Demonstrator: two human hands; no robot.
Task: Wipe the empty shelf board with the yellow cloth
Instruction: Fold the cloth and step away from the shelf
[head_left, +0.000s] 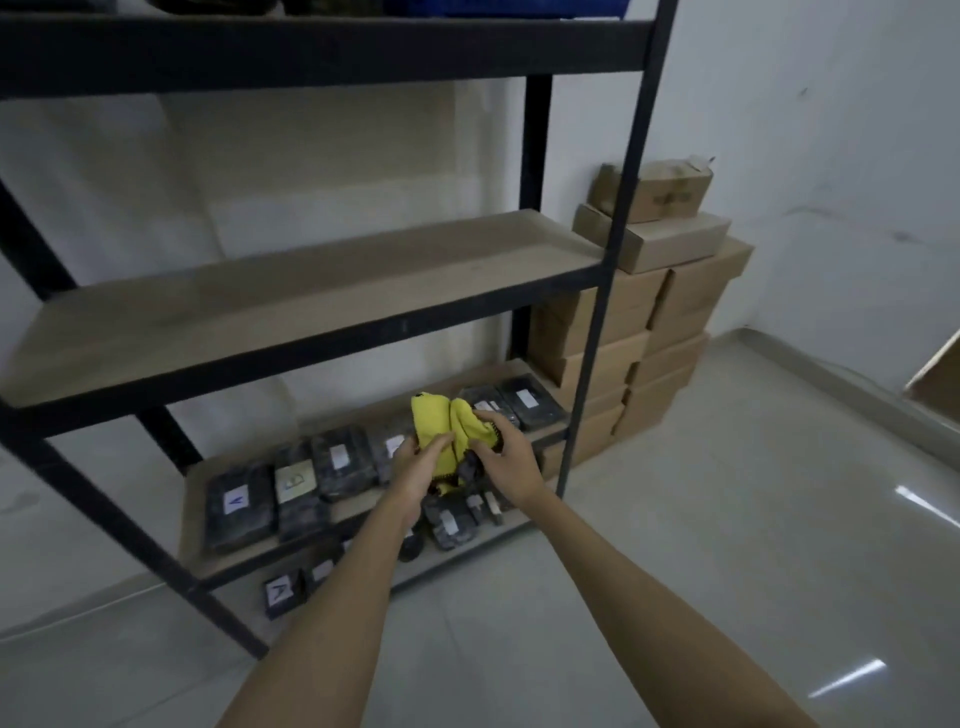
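Observation:
A yellow cloth (441, 428) with a dark stitched edge hangs bunched between both my hands, in front of the lower shelf. My left hand (415, 467) grips its lower left part. My right hand (501, 454) pinches its right side from above. The empty shelf board (291, 306) is a bare tan plank in a black metal rack, above and to the left of my hands. Nothing lies on it.
Several dark wrapped packages (291, 493) with white labels fill the lower shelf. A stack of cardboard boxes (649, 322) stands right of the rack against the white wall. A black upright post (597, 322) runs close to my right hand. Glossy floor spreads to the right.

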